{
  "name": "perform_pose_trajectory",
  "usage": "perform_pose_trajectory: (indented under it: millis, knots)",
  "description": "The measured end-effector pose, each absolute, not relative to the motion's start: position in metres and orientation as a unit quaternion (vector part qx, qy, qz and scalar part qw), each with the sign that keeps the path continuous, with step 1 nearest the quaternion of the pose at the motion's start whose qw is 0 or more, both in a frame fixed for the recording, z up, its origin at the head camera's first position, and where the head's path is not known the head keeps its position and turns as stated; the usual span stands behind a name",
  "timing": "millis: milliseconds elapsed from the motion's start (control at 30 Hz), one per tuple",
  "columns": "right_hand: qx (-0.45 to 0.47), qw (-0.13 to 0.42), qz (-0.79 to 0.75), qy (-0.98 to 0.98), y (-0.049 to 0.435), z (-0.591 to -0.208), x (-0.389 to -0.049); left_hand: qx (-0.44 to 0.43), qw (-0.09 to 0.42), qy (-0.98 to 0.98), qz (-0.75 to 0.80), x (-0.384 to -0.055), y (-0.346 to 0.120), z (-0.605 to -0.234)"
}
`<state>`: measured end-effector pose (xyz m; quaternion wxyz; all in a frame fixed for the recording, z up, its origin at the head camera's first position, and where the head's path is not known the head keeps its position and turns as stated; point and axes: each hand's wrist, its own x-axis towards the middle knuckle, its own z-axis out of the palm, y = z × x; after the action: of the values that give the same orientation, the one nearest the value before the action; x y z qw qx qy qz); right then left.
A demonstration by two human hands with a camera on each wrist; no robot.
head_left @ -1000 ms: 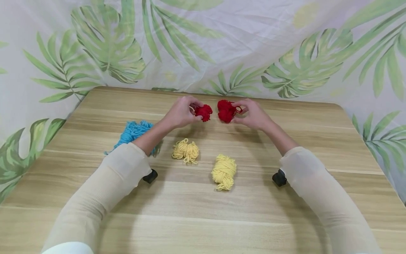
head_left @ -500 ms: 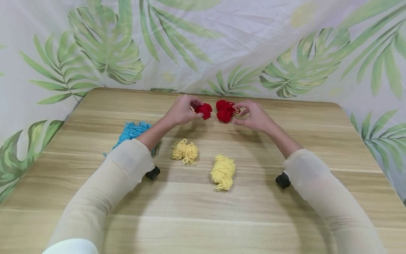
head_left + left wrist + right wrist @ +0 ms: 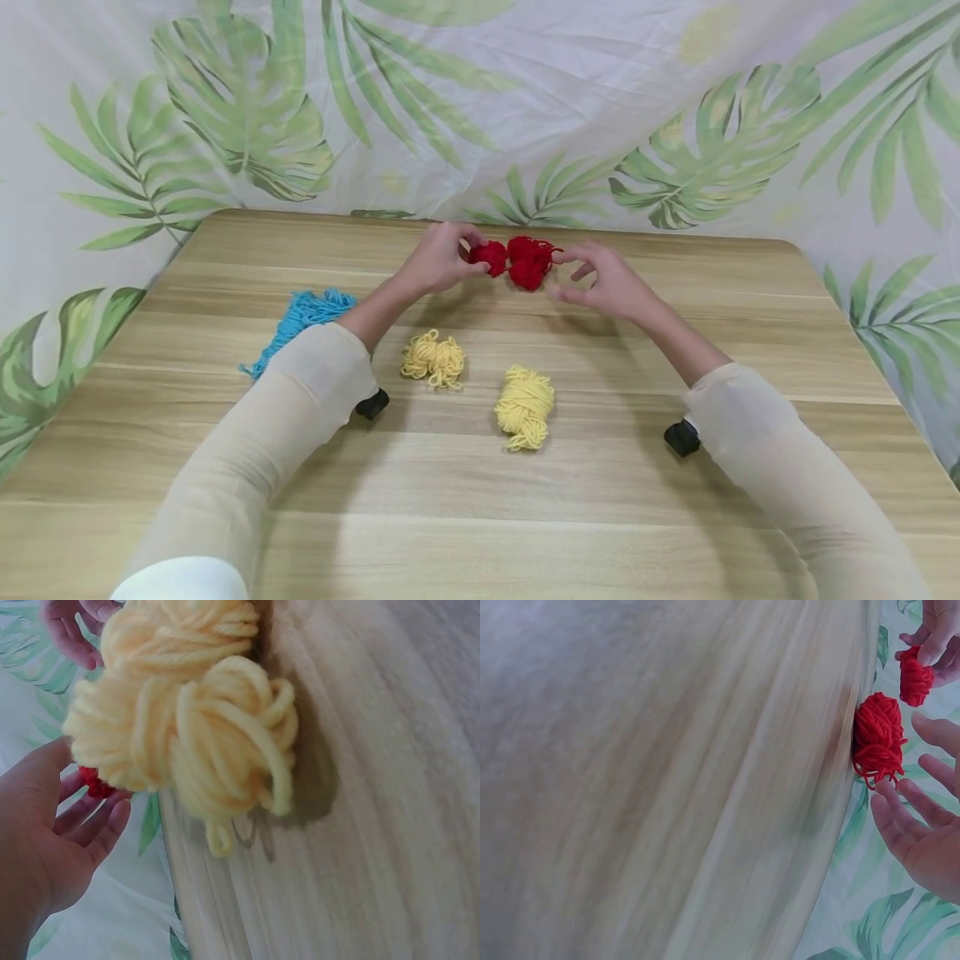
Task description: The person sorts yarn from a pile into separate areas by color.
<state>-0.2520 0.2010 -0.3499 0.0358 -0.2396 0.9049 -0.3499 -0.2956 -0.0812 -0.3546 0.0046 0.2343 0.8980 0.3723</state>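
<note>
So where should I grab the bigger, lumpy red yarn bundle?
I'd pinch the bigger, lumpy red yarn bundle round its thick middle, from above right, past the loose loops: those may slip, and the smaller, round red yarn bundle crowds its left.

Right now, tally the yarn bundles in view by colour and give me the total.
Red: 2 (smaller red bundle in the left hand, larger red bundle by the right hand)
Yellow: 2 (left yellow bundle, right yellow bundle)
Blue: 1 (blue bundle, partly hidden)
Total: 5
</note>
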Motion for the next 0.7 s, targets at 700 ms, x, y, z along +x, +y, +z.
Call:
perform_pose_trajectory:
  millis: [700]
  knots:
    - [-0.253, 0.036, -0.339, 0.905, 0.212, -0.355, -0.242, 0.219, 0.036, 0.895, 0.386, -0.316, -0.071, -0.368]
